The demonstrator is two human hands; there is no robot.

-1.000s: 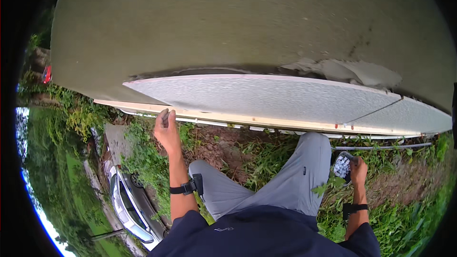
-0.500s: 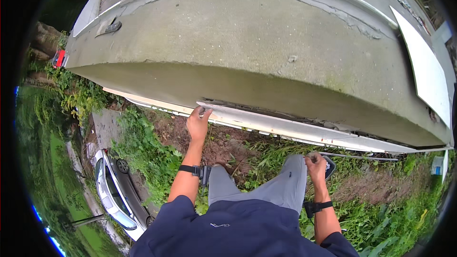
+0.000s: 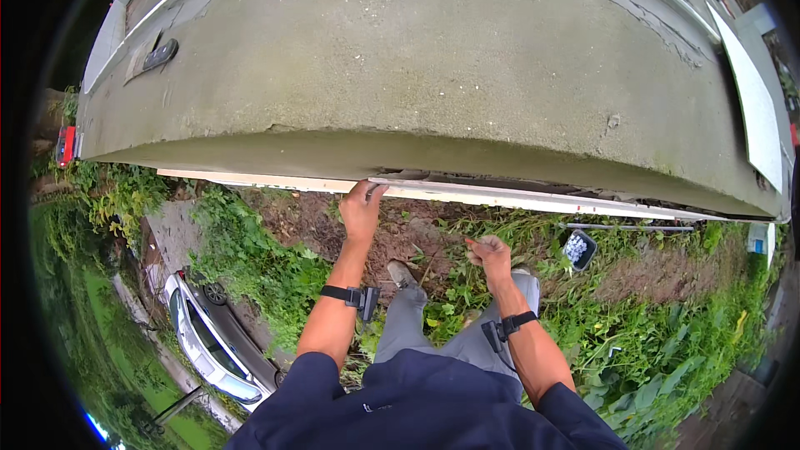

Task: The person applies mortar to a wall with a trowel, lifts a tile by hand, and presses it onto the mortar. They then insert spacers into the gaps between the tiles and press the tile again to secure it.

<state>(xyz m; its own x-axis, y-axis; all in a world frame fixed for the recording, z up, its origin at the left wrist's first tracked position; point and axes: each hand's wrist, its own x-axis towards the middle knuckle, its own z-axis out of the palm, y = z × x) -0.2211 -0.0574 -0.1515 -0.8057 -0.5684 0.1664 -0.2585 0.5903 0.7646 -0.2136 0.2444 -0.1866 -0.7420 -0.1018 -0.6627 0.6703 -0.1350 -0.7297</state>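
My left hand (image 3: 362,210) pinches the left end of a long pale strip (image 3: 508,195), which runs along the lower edge of the grey concrete ledge (image 3: 417,75). Left of the hand, a thinner cream-coloured edge (image 3: 250,178) continues along the same line. My right hand (image 3: 492,257) hovers apart from the strip, above the ground and in front of my right leg. Its fingers are closed, and a small orange-red tip shows at them; what it belongs to is too small to make out.
A dark tub (image 3: 578,250) of small white pieces sits on the grass, beside a thin grey pole (image 3: 625,227). A dark-handled trowel (image 3: 160,55) lies on the ledge. White board (image 3: 748,100) leans at the far right. A parked car (image 3: 215,342) stands lower left, past leafy plants (image 3: 258,242).
My right hand has moved left and up from beside my right thigh. My left hand stays at the strip's end. The view has shifted, uncovering the tub and my left shoe.
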